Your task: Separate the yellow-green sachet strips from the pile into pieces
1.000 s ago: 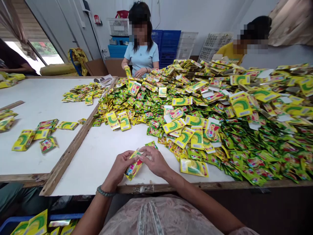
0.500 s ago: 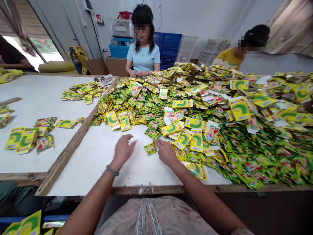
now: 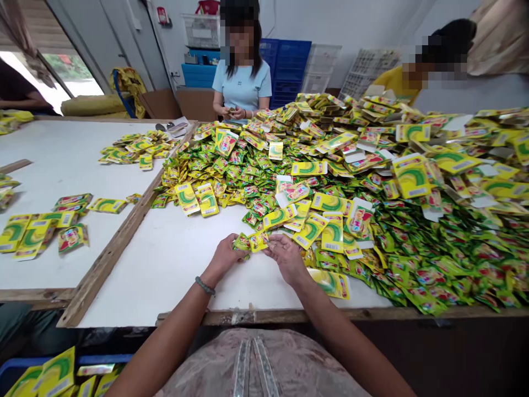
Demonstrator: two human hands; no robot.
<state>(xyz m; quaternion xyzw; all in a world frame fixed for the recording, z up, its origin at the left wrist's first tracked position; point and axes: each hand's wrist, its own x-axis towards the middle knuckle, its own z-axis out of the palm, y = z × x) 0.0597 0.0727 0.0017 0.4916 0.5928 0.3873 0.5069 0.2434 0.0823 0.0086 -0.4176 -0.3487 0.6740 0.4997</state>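
Note:
Over the white tabletop, my left hand [image 3: 226,256] pinches a small green sachet [image 3: 241,242] between thumb and fingers. Close beside it, my right hand [image 3: 286,257] has its fingertips closed on the edge of a yellow sachet [image 3: 259,241]. The two sachets meet or overlap between my hands. Flat yellow cartons [image 3: 311,230] with a green swirl lie just beyond my right hand. Behind them spreads a heap of green sachets [image 3: 256,165], with yellow ones at its left side.
A large pile of cartons [image 3: 413,176] covers the right side. A wooden strip [image 3: 119,242] divides the table, with cartons [image 3: 35,234] to its left. A blue crate [image 3: 12,366] of cartons stands at lower left. A co-worker [image 3: 242,82] in light blue handles something across the table.
My left hand has moved right and taken hold of the green sachet from the table. My right hand now holds a yellow sachet beside it. The view has tilted slightly down.

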